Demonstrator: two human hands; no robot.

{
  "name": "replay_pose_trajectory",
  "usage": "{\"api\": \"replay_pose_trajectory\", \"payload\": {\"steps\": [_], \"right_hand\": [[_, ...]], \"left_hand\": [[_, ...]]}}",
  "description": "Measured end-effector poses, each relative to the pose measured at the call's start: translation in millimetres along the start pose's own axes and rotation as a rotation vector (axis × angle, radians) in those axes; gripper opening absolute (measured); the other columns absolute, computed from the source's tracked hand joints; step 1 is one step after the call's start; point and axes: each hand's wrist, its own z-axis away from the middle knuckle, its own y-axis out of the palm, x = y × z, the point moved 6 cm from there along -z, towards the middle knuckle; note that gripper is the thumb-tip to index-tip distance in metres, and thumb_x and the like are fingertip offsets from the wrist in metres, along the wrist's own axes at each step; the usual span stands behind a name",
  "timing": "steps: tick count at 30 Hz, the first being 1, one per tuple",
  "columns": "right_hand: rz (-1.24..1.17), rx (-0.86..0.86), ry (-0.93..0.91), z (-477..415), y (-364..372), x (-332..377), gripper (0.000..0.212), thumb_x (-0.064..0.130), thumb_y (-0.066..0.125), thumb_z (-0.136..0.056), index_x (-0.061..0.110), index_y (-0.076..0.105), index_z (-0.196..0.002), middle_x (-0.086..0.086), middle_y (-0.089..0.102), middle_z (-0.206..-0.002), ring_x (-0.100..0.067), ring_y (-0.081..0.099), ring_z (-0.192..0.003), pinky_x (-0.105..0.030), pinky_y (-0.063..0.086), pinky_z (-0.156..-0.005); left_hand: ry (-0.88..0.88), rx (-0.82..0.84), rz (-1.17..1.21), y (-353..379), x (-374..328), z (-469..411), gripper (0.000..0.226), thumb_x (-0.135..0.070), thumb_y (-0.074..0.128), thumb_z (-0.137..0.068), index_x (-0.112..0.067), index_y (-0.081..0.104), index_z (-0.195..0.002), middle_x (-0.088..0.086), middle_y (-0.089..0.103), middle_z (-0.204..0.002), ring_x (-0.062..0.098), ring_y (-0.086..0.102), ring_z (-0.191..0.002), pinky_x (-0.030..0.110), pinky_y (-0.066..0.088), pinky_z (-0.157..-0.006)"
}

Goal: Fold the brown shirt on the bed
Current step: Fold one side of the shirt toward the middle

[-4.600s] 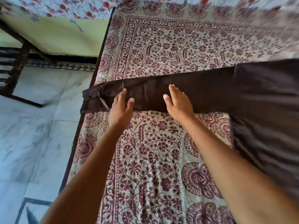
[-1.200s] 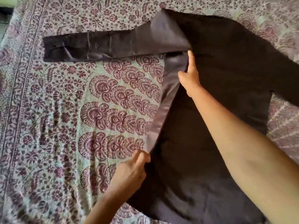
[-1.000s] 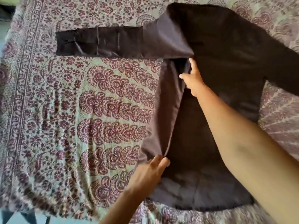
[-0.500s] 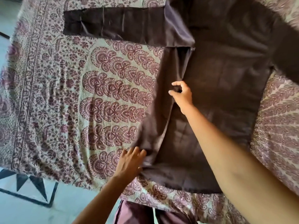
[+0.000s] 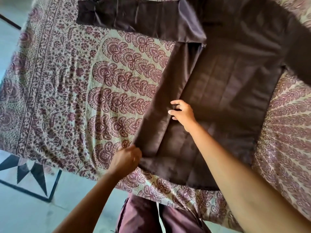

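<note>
The brown shirt (image 5: 232,91) lies spread flat on the bed, its left side turned inward as a long narrow flap. One sleeve (image 5: 134,15) stretches out to the left at the top; the other runs off the right edge. My left hand (image 5: 126,159) grips the lower corner of the folded flap near the hem. My right hand (image 5: 182,112) pinches the flap's inner edge about halfway up the shirt's body.
The bed is covered with a cream and maroon patterned sheet (image 5: 75,91). Its near edge runs across the bottom of the view, with my maroon trousers (image 5: 151,216) against it. Pale tiled floor (image 5: 25,207) with a black triangle border lies at the lower left.
My right hand has slid down the flap from the armpit to mid-body. The left hand stays at the lower corner. The flap lies flatter.
</note>
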Motion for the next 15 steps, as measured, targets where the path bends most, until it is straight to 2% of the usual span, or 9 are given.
{"api": "replay_pose_trajectory", "payload": {"steps": [2,3,4,6,8,10,12,15], "right_hand": [[0.121,-0.053,-0.025,7,2,-3,0.036,0.008,0.072,-0.073,0.017,0.053,-0.103,0.000,0.052,-0.084,-0.018,0.053,-0.072,-0.037,0.053,-0.069],[0.195,-0.078,-0.041,12,4,-5,0.040,0.011,0.074,-0.072,0.016,0.049,-0.103,0.000,0.054,-0.083,-0.019,0.053,-0.073,-0.039,0.050,-0.072],[0.262,-0.106,-0.057,18,6,-8,0.043,0.013,0.074,-0.072,0.013,0.046,-0.105,-0.001,0.056,-0.082,-0.020,0.052,-0.073,-0.037,0.046,-0.071],[0.339,-0.167,-0.070,32,11,-15,0.046,0.015,0.073,-0.073,0.009,0.042,-0.107,0.001,0.057,-0.078,-0.019,0.051,-0.072,-0.034,0.042,-0.068],[0.322,-0.176,-0.023,45,21,-29,0.040,0.014,0.072,-0.073,0.013,0.042,-0.099,0.005,0.055,-0.070,-0.019,0.051,-0.070,-0.035,0.044,-0.070],[0.187,-0.121,0.027,54,34,-46,0.036,0.011,0.072,-0.071,0.021,0.040,-0.084,0.007,0.054,-0.063,-0.022,0.055,-0.067,-0.044,0.052,-0.074],[0.123,-0.126,0.010,59,35,-55,0.037,0.008,0.072,-0.070,0.027,0.041,-0.073,0.006,0.054,-0.063,-0.021,0.057,-0.065,-0.051,0.053,-0.071],[0.167,-0.131,-0.094,59,29,-53,0.026,0.002,0.069,-0.072,0.022,0.053,-0.074,0.009,0.052,-0.063,-0.017,0.055,-0.061,-0.043,0.054,-0.068]], "left_hand": [[-0.221,-0.157,0.116,-16,9,-6,0.008,-0.019,0.055,-0.085,-0.019,0.058,-0.077,-0.005,0.058,-0.074,0.018,0.057,-0.053,0.027,0.047,-0.049],[-0.333,-0.221,0.148,-22,17,-10,0.007,-0.018,0.054,-0.087,-0.019,0.057,-0.081,-0.004,0.059,-0.076,0.019,0.057,-0.057,0.028,0.047,-0.051],[-0.435,-0.237,0.179,-24,26,-13,0.004,-0.019,0.053,-0.089,-0.019,0.057,-0.087,-0.003,0.060,-0.078,0.020,0.058,-0.063,0.029,0.048,-0.056],[-0.567,-0.110,0.230,-18,36,-21,0.012,-0.026,0.052,-0.091,-0.020,0.055,-0.101,-0.001,0.061,-0.084,0.022,0.061,-0.075,0.032,0.050,-0.068],[-0.578,0.028,0.285,-9,40,-26,0.015,-0.030,0.058,-0.089,-0.018,0.059,-0.098,-0.001,0.061,-0.082,0.021,0.060,-0.077,0.030,0.049,-0.071],[-0.561,0.070,0.373,-7,43,-24,0.013,-0.025,0.063,-0.086,-0.013,0.064,-0.081,0.003,0.061,-0.076,0.020,0.058,-0.073,0.028,0.047,-0.067],[-0.578,0.028,0.464,-7,55,-18,0.017,-0.021,0.064,-0.085,-0.012,0.062,-0.070,0.010,0.066,-0.076,0.021,0.058,-0.071,0.031,0.047,-0.066],[-0.583,-0.045,0.483,-15,61,-12,0.019,-0.023,0.065,-0.086,-0.020,0.058,-0.068,0.011,0.068,-0.082,0.025,0.059,-0.073,0.030,0.045,-0.066]]}}
